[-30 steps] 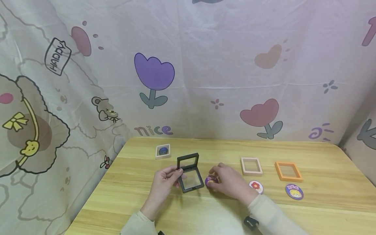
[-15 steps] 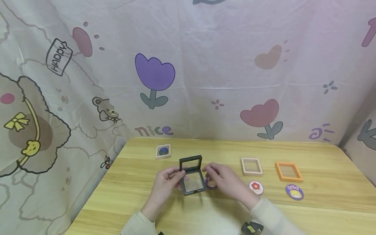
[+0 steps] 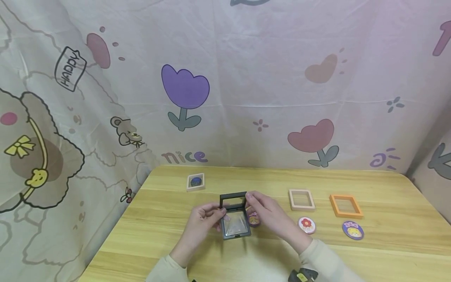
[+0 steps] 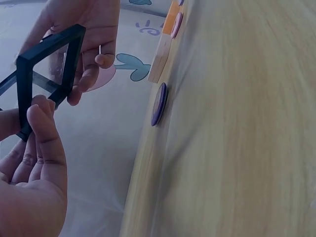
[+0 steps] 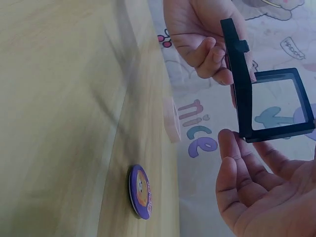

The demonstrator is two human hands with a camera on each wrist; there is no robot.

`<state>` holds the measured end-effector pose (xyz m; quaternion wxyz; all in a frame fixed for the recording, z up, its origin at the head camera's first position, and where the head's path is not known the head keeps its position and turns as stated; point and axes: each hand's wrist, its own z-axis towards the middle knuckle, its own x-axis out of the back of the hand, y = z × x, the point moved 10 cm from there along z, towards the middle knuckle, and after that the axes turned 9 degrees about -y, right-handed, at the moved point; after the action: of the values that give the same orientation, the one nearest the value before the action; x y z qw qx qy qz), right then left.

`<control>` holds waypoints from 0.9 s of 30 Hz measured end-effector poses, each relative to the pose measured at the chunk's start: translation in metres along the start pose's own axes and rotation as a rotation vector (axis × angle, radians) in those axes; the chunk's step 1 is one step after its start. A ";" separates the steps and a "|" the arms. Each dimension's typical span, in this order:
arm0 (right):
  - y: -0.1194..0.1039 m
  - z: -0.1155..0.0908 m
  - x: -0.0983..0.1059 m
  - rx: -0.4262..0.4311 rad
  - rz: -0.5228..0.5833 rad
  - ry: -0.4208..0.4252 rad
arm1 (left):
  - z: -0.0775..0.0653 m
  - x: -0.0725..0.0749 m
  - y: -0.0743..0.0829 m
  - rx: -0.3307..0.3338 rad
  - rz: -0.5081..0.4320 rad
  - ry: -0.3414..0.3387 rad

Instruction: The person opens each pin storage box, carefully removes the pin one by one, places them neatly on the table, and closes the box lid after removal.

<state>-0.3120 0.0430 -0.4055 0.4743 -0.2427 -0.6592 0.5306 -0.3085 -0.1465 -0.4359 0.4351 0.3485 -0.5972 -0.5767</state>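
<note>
My left hand [image 3: 202,221] grips the left side of a black hinged display frame [image 3: 237,236], thumb on top, holding it above the table. Its lid stands raised, with clear film showing in the lower half. My right hand [image 3: 269,211] pinches the upper right corner of the lid; in the right wrist view its other fingers spread below the frame's hinge end. A round purple badge [image 3: 254,220] with a bear picture lies on the table behind the frame's right edge, partly hidden in the head view. It shows fully in the right wrist view, the badge [image 5: 140,192] lying flat.
On the wooden table [image 3: 141,235], a white frame [image 3: 195,188] with a dark blue round piece stands at the back left. To the right are a pale pink frame [image 3: 303,209], an orange frame [image 3: 349,215], a flower badge [image 3: 307,225] and another purple badge [image 3: 353,230].
My right hand has let go of the purple badge and risen to the lid's corner. The black frame has shifted right and slightly nearer, held in my left hand.
</note>
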 end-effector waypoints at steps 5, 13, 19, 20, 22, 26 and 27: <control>-0.002 0.000 -0.002 0.024 0.014 -0.030 | -0.001 -0.002 0.002 -0.010 0.020 -0.006; 0.001 0.002 -0.007 0.022 0.098 -0.062 | 0.001 -0.006 0.000 -0.026 0.017 -0.056; 0.003 0.002 -0.007 0.003 0.107 -0.054 | 0.002 -0.007 -0.001 -0.032 0.018 -0.062; 0.004 0.002 -0.007 0.000 0.109 -0.052 | 0.002 -0.007 -0.001 -0.028 0.018 -0.063; 0.004 0.002 -0.008 -0.008 0.112 -0.051 | 0.002 -0.008 -0.002 -0.019 0.015 -0.064; 0.005 0.002 -0.008 -0.020 0.137 -0.044 | 0.001 -0.009 -0.003 0.015 0.006 -0.062; 0.005 0.002 -0.008 -0.026 0.145 -0.042 | 0.001 -0.009 -0.003 0.024 0.004 -0.059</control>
<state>-0.3110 0.0368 -0.4132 0.4173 -0.2848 -0.6564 0.5602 -0.3064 -0.1385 -0.4404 0.4141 0.3353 -0.6174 -0.5787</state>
